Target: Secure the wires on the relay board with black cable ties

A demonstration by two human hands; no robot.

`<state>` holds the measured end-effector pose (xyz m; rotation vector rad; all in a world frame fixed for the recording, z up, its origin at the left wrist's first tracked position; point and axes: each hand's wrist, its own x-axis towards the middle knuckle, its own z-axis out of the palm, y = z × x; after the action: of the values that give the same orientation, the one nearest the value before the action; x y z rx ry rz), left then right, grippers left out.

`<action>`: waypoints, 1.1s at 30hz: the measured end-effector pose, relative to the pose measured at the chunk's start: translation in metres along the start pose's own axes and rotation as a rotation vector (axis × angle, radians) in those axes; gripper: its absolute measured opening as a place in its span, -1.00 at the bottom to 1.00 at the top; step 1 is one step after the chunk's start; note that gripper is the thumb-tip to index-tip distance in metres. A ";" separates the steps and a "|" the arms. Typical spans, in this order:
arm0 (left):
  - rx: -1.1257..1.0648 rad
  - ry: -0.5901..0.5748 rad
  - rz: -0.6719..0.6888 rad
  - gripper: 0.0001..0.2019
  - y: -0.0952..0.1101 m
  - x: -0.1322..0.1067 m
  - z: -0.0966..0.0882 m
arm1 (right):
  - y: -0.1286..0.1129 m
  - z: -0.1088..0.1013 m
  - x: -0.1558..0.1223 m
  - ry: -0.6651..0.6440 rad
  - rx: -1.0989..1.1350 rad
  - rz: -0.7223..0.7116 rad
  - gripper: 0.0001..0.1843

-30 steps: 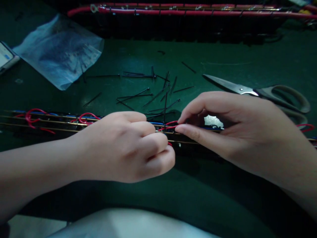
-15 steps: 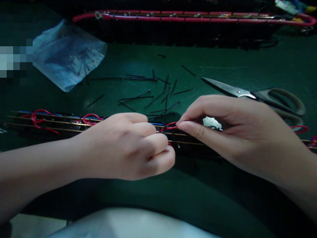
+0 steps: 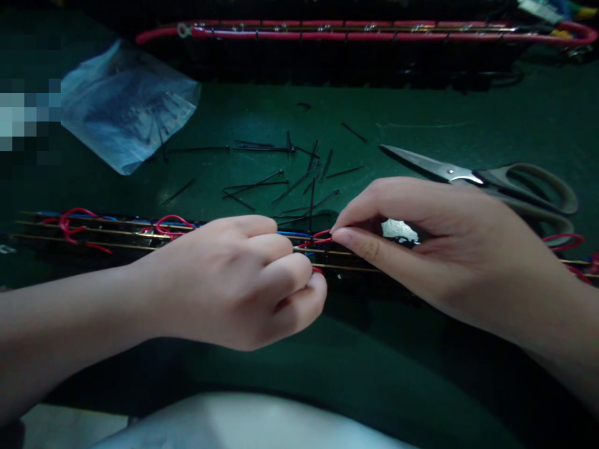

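A long dark assembly with brass-coloured rods (image 3: 119, 229) and red and blue wires lies across the green table, beneath both hands. My right hand (image 3: 449, 249) pinches a thin red wire (image 3: 321, 237) between thumb and forefinger. Left of it, my left hand (image 3: 243, 280) is closed with its knuckles up over the assembly. Its fingertips are hidden, so what they hold cannot be made out. The red wire runs from the right fingertips toward the left fingers. Loops of red wire (image 3: 70, 224) stand up from the assembly farther left.
Several black cable ties (image 3: 262, 148) lie scattered behind the hands. Scissors (image 3: 463, 176) rest behind my right hand, blades pointing left. A clear plastic bag (image 3: 131, 106) holding dark thin pieces lies at the back left. A second assembly edged with thick red cable (image 3: 393, 37) runs along the back.
My left hand has shifted very slightly left and down, its fingers still closed. The right hand keeps its pinch on the red wire, almost unmoved.
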<state>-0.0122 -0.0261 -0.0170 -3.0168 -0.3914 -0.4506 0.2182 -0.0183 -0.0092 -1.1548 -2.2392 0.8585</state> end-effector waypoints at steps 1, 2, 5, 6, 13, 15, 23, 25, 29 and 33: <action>-0.021 0.011 -0.031 -0.66 0.001 -0.001 0.001 | 0.000 0.000 0.000 -0.002 0.000 -0.005 -0.86; -0.039 0.023 -0.061 -0.63 0.003 -0.001 0.001 | 0.000 0.000 0.000 -0.006 0.000 -0.009 -0.86; -0.036 0.018 -0.084 -0.61 0.003 -0.001 0.000 | 0.001 -0.001 0.000 -0.008 0.008 -0.021 -0.85; -0.010 0.003 -0.063 -0.63 0.003 0.000 -0.002 | 0.001 -0.001 0.001 -0.010 0.010 -0.021 -0.85; 0.158 -0.139 0.089 -0.82 -0.003 0.005 -0.008 | 0.001 0.000 0.001 -0.033 -0.005 -0.025 -0.86; 0.150 -0.159 0.086 -0.81 -0.003 0.006 -0.008 | 0.001 0.000 0.001 -0.036 -0.013 -0.028 -0.86; 0.060 -0.056 0.057 -0.79 -0.005 0.004 -0.006 | 0.003 0.002 0.000 -0.044 -0.050 -0.056 -0.83; 0.046 -0.034 0.050 -0.79 -0.005 0.003 -0.005 | 0.002 0.001 0.000 -0.043 -0.053 -0.063 -0.81; 0.030 -0.026 0.045 -0.79 -0.005 0.004 -0.005 | 0.001 0.000 0.000 -0.040 -0.061 -0.062 -0.82; 0.027 -0.026 0.033 -0.76 -0.005 0.005 -0.006 | 0.001 0.000 -0.001 -0.048 -0.064 -0.088 -0.81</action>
<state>-0.0109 -0.0207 -0.0100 -3.0009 -0.3460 -0.4012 0.2192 -0.0185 -0.0096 -1.0654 -2.3532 0.7920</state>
